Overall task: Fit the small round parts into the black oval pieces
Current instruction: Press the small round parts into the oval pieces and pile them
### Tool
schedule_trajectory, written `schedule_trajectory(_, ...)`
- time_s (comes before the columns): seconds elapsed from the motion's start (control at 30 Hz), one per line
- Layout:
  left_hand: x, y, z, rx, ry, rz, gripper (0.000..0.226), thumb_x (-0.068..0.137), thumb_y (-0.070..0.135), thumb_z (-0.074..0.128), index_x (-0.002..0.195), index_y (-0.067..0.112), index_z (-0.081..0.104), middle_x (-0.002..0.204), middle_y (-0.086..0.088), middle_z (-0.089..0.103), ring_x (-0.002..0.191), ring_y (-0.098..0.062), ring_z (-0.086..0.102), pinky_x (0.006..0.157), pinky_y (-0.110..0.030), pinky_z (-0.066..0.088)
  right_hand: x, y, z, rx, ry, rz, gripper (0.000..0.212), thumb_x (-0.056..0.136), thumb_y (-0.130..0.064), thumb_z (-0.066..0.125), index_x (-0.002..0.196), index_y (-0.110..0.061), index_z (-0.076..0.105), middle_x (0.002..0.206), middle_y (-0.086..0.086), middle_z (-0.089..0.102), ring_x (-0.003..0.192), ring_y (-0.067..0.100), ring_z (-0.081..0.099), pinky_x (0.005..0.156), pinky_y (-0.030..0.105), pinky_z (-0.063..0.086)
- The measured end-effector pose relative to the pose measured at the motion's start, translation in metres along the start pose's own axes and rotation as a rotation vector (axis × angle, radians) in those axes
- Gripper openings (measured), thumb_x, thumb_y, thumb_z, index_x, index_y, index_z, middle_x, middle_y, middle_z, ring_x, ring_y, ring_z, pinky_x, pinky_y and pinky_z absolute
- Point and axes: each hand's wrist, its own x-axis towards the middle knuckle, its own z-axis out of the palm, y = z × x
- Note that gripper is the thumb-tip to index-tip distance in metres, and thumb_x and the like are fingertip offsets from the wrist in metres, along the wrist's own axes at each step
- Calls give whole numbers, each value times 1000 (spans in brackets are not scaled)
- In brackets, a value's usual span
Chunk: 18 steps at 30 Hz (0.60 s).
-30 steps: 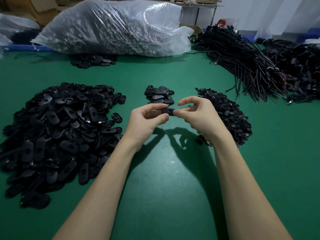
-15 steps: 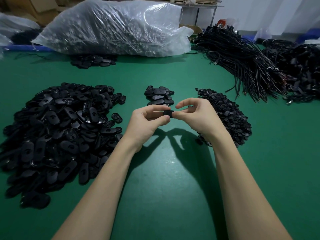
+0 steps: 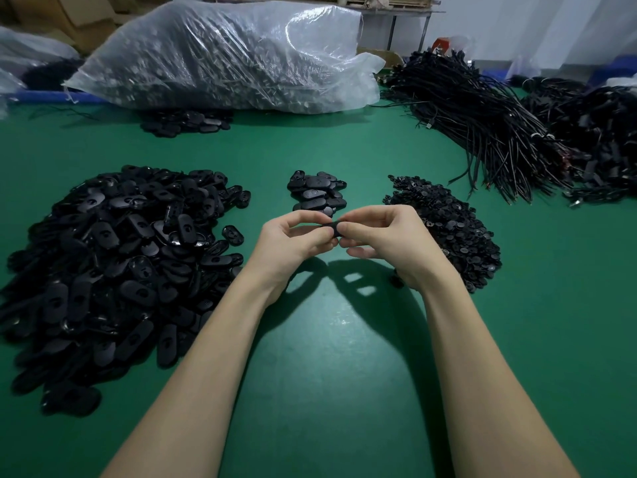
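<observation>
My left hand (image 3: 294, 241) and my right hand (image 3: 384, 236) meet above the green table and pinch one black oval piece (image 3: 331, 225) between their fingertips. Most of that piece is hidden by the fingers, and I cannot tell whether a round part sits in it. A large heap of black oval pieces (image 3: 117, 257) lies to the left. A small stack of oval pieces (image 3: 315, 193) lies just beyond my hands. A heap of small round parts (image 3: 451, 229) lies to the right, partly behind my right hand.
The green table (image 3: 327, 357) spreads below my forearms. A big clear plastic bag (image 3: 224, 56) of parts lies at the back, with a few oval pieces (image 3: 186, 120) in front of it. Bundles of black cables (image 3: 482, 112) fill the back right.
Both hands have stayed in place above the table. The fingertips have closed in over the oval piece, so less of it shows now.
</observation>
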Motion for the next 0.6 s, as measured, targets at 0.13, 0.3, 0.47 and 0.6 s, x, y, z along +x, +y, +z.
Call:
schedule_trajectory(0.13,0,0,0,57,20,20,15,86,-5,71,90,10,72,85,-10,77,78,-20,74,81,-25,59,2,0,1,3,14,14,15,88,7,73,103,7,73,82,14,77,70,17,76,64,21,59)
schedule_trajectory(0.3,-2,1,-1,137,34,43,13,86,-2,73,90,10,72,86,-8,77,81,-18,74,79,-23,58,5,2,6,-57,39,7,10,86,5,76,94,2,73,79,14,77,68,18,76,63,24,60)
schedule_trajectory(0.47,-1,-1,-1,253,39,46,12,87,1,74,93,11,72,83,-4,77,82,-18,72,83,-28,60,7,9,8,-127,46,-14,8,87,2,77,87,-3,71,74,10,77,68,19,77,62,24,60)
schedule_trajectory(0.6,0,-3,-2,303,37,52,13,89,3,73,91,16,74,84,0,77,83,-15,73,84,-28,60,8,12,8,-116,29,-21,6,88,2,76,88,-3,72,75,11,78,73,21,78,66,25,62)
